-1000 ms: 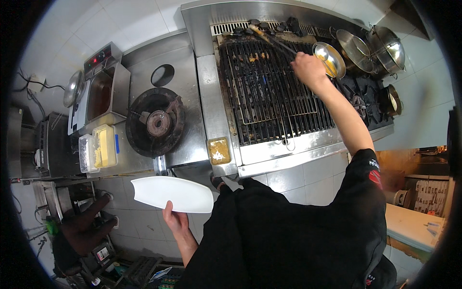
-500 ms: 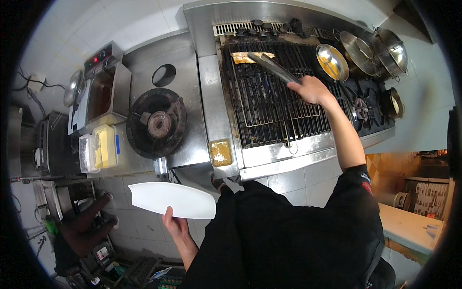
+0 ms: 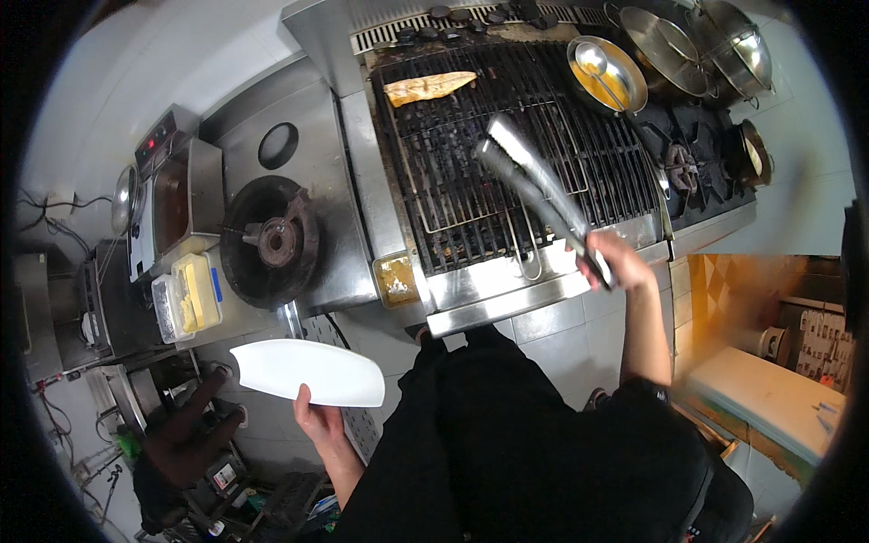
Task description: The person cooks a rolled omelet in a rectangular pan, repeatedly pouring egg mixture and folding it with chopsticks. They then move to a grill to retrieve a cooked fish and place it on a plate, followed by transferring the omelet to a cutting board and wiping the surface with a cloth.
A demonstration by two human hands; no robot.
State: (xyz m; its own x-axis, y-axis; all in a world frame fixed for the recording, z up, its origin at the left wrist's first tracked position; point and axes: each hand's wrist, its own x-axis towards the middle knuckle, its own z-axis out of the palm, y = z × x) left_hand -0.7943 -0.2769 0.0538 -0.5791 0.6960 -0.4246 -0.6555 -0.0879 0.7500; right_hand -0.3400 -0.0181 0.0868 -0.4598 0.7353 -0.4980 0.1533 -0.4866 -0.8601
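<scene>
A long white plate (image 3: 308,369) with nothing on it is held level by my left hand (image 3: 319,418), thumb over its near rim and fingers underneath. My right hand (image 3: 617,261) is closed round the handle end of metal tongs (image 3: 548,185). Their two arms stand apart, a little blurred, over the front half of the grill (image 3: 471,172), with nothing between the tips. At the grill's far left lies a piece of browned fish fillet (image 3: 431,88), apart from the tongs. A wire rack (image 3: 520,258) with a looped handle rests on the bars.
A steel bowl (image 3: 635,77) with yellow liquid and a ladle sits at the grill's back right, beside pots (image 3: 665,54). On the left are a wok burner (image 3: 272,240), a fryer (image 3: 186,199) and a tub of yellow blocks (image 3: 195,291). Another person (image 3: 186,443) is at lower left.
My right hand has drawn the tongs off the fillet, back toward me and to the right. The fillet stays on the grill. My view has turned slightly; the plate is still in my left hand.
</scene>
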